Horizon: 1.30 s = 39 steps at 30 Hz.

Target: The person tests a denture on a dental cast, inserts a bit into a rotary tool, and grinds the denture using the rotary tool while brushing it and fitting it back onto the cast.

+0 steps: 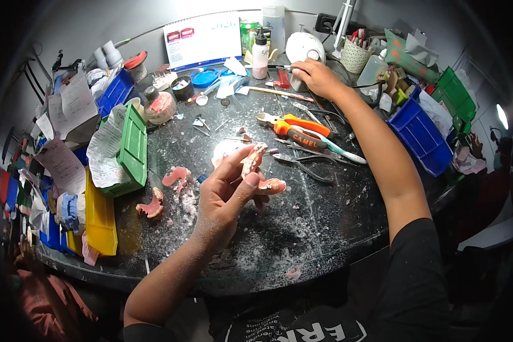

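Note:
My left hand pinches a pink denture between thumb and fingers, raised above the bench. White dust coats that hand and wrist. Behind it, partly hidden, sits a pale rounded lump. Two pink denture pieces, a curved one and a nearer one, lie to its left. My right arm stretches to the back of the bench. There my right hand is bent over a small grey block beside a white rounded device; what its fingertips grip is hidden.
Orange-handled cutting pliers and several metal tools lie right of centre. White dust covers the dark bench. Green, yellow and blue bins line the sides. A bottle and calendar stand behind.

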Tool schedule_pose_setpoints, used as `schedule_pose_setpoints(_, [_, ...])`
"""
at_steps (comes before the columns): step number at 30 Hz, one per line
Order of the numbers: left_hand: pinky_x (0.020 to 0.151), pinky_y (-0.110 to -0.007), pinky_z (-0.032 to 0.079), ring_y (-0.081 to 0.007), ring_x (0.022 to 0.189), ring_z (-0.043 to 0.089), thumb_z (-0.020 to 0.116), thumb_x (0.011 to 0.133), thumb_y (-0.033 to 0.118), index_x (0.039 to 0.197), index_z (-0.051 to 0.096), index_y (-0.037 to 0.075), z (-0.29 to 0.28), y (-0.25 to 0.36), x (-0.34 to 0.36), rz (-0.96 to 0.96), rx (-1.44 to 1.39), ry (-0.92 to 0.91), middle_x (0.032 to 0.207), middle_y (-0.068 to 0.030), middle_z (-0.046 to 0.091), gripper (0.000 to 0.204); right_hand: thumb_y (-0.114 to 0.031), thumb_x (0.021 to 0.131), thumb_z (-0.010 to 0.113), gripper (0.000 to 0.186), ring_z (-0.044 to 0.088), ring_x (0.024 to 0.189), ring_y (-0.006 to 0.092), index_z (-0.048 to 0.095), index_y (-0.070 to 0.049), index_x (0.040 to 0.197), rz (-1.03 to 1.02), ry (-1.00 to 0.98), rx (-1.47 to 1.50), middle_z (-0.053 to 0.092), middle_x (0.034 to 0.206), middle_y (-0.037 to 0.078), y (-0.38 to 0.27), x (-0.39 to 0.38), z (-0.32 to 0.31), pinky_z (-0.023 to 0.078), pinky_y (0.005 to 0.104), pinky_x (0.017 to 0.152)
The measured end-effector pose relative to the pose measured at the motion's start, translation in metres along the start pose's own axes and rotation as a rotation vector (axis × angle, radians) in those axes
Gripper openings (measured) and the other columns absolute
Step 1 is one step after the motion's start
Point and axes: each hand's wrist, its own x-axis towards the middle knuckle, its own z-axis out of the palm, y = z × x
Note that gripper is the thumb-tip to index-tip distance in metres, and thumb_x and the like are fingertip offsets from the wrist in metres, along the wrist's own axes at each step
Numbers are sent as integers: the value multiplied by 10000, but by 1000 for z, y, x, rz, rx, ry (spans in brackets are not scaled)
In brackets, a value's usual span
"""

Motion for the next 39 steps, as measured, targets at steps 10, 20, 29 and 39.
schedule_pose_setpoints(10, [761, -286, 538, -147, 901, 633, 628, 942, 130, 1454, 335, -2, -4, 0, 1, 97, 23, 24, 1068, -108, 600, 604, -127, 864, 637, 165, 568, 669, 263, 562, 9, 918, 201, -352, 71, 587, 777, 130, -106, -129, -80, 456, 382, 652])
schedule_pose_setpoints(20, [765, -292, 537, -153, 947, 633, 637, 937, 117, 1446, 348, 1, 8, -6, -2, 145, 131, -4, 1098, -112, 595, 597, -130, 932, 583, 145, 607, 730, 316, 547, 7, 963, 185, 50, 180, 600, 849, 172, -117, -184, -102, 478, 393, 690])
schedule_pose_setpoints(29, [801, -263, 526, -131, 975, 645, 602, 956, 69, 1438, 357, -24, 14, 0, -8, 76, 124, -88, 1063, -113, 669, 549, 60, 822, 612, 357, 578, 696, 259, 662, -33, 1163, -72, 261, -230, 631, 841, 129, -159, -188, -94, 477, 359, 587])
schedule_pose_setpoints(39, [800, -330, 531, -238, 1045, 657, 568, 980, 190, 1443, 362, -25, 7, 4, -7, -51, -157, -131, 1088, -90, 613, 551, 18, 809, 686, 276, 566, 724, 213, 674, -41, 1078, -176, 398, 46, 611, 822, 79, -180, -194, -87, 462, 335, 622])
